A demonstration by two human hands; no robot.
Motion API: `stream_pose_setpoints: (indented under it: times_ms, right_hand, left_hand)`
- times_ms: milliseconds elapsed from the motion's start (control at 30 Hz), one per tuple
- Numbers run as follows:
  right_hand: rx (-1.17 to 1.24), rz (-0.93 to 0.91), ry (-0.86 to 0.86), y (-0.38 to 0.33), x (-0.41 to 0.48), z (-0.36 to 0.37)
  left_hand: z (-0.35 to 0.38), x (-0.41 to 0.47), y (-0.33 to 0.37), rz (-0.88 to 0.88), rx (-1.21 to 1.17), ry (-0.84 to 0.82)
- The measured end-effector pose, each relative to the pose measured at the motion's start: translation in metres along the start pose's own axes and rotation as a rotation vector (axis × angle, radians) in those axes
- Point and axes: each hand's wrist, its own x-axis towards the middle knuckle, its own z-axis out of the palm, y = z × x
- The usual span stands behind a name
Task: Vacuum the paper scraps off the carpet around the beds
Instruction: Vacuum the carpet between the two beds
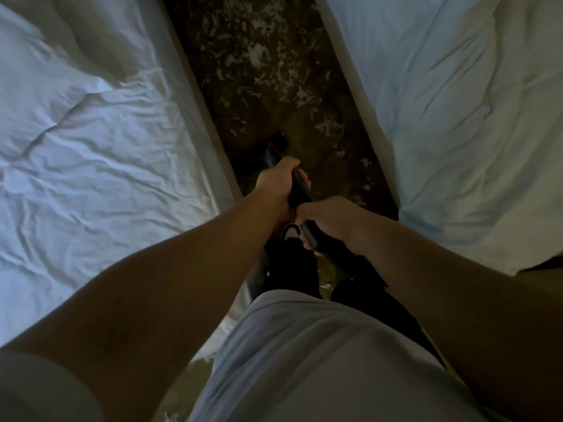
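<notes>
Because the long black plastic vacuum wand [300, 194] had to be steered down a narrow aisle, both hands were wrapped round it, one ahead of the other. The left hand [275, 182] gripped the tube farther forward with its fingers curled over the top, probably to aim the tip. The right hand [330, 222] clamped the nearer stretch, close to the body, likely to supply the push and pull.

Held like that, the wand slanted away and down to the left. Its dark nozzle end [277, 141] sat low at the dark brown patterned carpet [307, 129], near the edge of the left bed with rumpled white sheets [91, 123]. Blur and gloom hid whether it touched the pile. The carpet ran as a strip between that bed and the right bed with a white duvet [457, 86], which would explain the straight-ahead, two-handed stance.

The white shredded paper scraps [257, 53] lay thick across the strip beyond the nozzle, as thin curled slivers and a few larger flakes, densest toward the far end. A few lay just beside the right bed near the hands. Around the nozzle the carpet looked barer, so I judged the job to be in its early part. A black-and-white shoe [289, 231] showed beneath the hands.
</notes>
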Motion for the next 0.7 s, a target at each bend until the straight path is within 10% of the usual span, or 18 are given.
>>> stream_pose_setpoints:
  times_ms: [367, 700]
  right_hand:
    - [0.011, -0.031, -0.018, -0.062, 0.036, 0.017]
    - [-0.001, 0.012, -0.058, 0.004, -0.010, -0.014]
  left_hand:
    - [-0.015, 0.027, 0.068, 0.062, 0.035, 0.006]
    - [0.004, -0.003, -0.005, -0.013, 0.069, -0.025]
